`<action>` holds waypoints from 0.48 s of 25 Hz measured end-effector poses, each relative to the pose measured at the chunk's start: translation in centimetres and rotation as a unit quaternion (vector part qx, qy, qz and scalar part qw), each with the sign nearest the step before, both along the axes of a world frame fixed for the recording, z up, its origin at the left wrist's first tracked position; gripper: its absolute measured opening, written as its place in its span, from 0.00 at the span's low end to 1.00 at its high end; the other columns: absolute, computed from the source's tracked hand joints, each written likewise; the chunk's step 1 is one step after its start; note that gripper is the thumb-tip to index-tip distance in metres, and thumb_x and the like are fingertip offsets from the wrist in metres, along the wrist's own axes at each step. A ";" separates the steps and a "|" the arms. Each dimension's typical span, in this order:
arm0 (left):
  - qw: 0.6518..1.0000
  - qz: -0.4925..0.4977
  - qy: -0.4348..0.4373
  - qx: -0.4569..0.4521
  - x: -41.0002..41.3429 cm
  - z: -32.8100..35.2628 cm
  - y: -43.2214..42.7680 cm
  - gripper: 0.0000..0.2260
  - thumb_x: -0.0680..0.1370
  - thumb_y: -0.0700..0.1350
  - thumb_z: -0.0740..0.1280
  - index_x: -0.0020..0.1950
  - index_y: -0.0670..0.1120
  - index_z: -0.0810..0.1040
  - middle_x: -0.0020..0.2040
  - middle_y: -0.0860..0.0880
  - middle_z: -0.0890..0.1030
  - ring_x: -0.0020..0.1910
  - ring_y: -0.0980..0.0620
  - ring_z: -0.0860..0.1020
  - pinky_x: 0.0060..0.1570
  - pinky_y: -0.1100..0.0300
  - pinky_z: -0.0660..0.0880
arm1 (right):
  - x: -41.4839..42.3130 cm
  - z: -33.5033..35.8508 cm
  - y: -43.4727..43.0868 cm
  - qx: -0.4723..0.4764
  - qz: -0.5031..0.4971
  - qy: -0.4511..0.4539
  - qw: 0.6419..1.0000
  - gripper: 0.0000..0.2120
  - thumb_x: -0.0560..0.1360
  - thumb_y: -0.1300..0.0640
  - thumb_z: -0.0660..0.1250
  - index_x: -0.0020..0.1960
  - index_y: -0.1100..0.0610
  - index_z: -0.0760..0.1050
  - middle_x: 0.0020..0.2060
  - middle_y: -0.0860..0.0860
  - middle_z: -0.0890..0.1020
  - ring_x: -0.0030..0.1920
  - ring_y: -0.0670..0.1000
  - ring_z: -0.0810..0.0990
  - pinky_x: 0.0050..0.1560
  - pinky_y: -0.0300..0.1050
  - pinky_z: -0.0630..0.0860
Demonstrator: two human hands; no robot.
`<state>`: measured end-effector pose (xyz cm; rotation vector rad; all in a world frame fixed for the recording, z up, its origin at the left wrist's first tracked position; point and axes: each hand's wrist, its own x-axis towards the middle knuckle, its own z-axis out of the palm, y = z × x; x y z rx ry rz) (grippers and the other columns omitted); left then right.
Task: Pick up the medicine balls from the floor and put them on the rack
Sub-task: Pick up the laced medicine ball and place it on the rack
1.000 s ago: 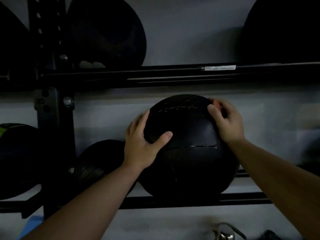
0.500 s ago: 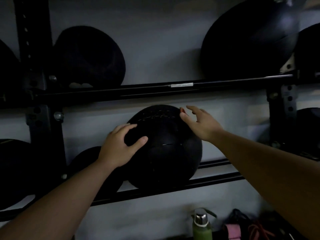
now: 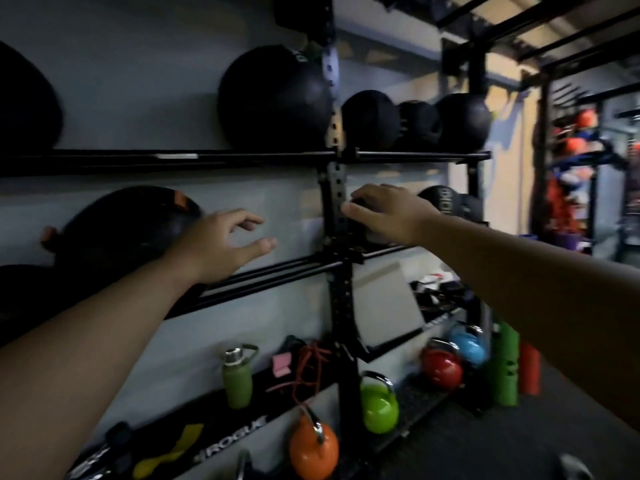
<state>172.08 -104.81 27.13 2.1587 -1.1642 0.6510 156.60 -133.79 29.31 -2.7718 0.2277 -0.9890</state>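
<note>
The rack (image 3: 333, 202), black uprights and paired rails against the wall, fills the view behind both hands. On its middle rails, just left of and behind the left hand (image 3: 221, 249), sits a black medicine ball (image 3: 124, 233) with an orange patch, apart from the fingers.

I count seven balls racked for certain. Five upper balls (image 3: 273, 98) sit on the rails above the hands, then this one, then a lettered ball (image 3: 446, 206) just beyond the right hand (image 3: 388, 213). A dark shape at the frame's edge, below and left of the left hand, may be an eighth.

The left hand is loosely spread, thumb apart from the fingers, holding nothing. The right hand hangs palm down in front of the upright with its fingers bent. Nothing is plainly in it, though blur hides whether the fingertips touch anything.

Below the hands stand four kettlebells: an orange kettlebell (image 3: 313, 448), a green kettlebell (image 3: 379, 408), a red kettlebell (image 3: 441, 370) and a blue kettlebell (image 3: 467, 349). There is also one green bottle (image 3: 237, 379).

The floor (image 3: 519, 445), below and right of the right hand, shows no ball. Fetching the next one likely means turning down and rightward, with the right hand nearer.
</note>
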 end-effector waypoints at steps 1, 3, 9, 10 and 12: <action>1.000 -0.021 0.013 0.007 -2.0 0.1 -2.2 0.36 0.63 0.79 0.63 0.62 0.59 0.81 0.59 0.57 0.84 0.60 0.51 0.79 0.59 0.52 0.74 | -3.3 -0.1 -1.3 0.009 -0.022 -0.005 1.000 0.42 0.68 0.18 0.50 0.68 0.44 0.76 0.64 0.52 0.82 0.64 0.57 0.79 0.64 0.53 0.74; 0.996 -0.075 0.025 0.034 -6.3 0.2 -7.3 0.37 0.62 0.80 0.62 0.63 0.60 0.80 0.59 0.57 0.84 0.60 0.51 0.79 0.60 0.51 0.75 | -11.0 -0.7 -3.8 0.036 -0.082 -0.014 0.996 0.39 0.69 0.19 0.54 0.66 0.44 0.77 0.61 0.51 0.83 0.61 0.56 0.80 0.63 0.53 0.76; 0.960 -0.270 0.025 0.067 -19.0 -1.6 -18.1 0.34 0.61 0.77 0.65 0.58 0.57 0.82 0.53 0.52 0.85 0.50 0.50 0.82 0.53 0.56 0.75 | -32.4 -4.1 -4.9 0.080 -0.266 -0.028 0.960 0.32 0.76 0.26 0.60 0.67 0.47 0.78 0.59 0.53 0.83 0.59 0.57 0.81 0.58 0.49 0.76; 0.949 -0.305 0.021 0.075 -21.0 -2.3 -18.9 0.33 0.62 0.76 0.66 0.57 0.56 0.82 0.51 0.53 0.85 0.50 0.48 0.83 0.53 0.56 0.75 | -35.6 -5.0 -3.9 0.091 -0.293 -0.038 0.951 0.30 0.76 0.27 0.61 0.67 0.47 0.78 0.59 0.54 0.83 0.58 0.57 0.81 0.56 0.47 0.76; 0.923 -0.373 0.022 0.090 -24.7 -3.5 -19.7 0.31 0.64 0.75 0.69 0.57 0.55 0.82 0.50 0.54 0.85 0.53 0.45 0.84 0.53 0.56 0.77 | -40.8 -6.9 -0.9 0.115 -0.347 -0.051 0.929 0.29 0.77 0.28 0.62 0.68 0.47 0.78 0.61 0.54 0.83 0.60 0.56 0.81 0.55 0.45 0.74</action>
